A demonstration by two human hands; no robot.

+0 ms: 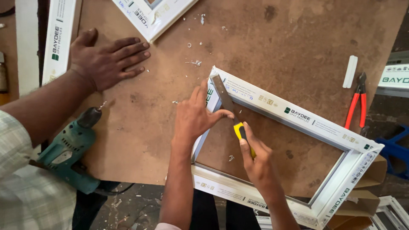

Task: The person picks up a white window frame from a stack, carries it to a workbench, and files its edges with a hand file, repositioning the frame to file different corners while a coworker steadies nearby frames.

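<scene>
Green drill (pixel 70 151) — co-worker's hand (pixel 108 57) — flank the frame (pixel 294 117).

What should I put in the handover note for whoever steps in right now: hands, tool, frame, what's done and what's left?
Left hand: pressed flat on the top-left corner of the white rectangular plastic window frame, thumb against the blade.
Right hand: gripping the yellow-and-black handle of the flat steel chisel, blade laid along that corner joint.
A co-worker's hand rests on the brown board table; teal power drill at its left edge, red-handled pliers to the right.
Done: white shavings lie above the corner, so some trimming looks done.
Left: this corner is in progress; the other corners' state can't be judged.
</scene>
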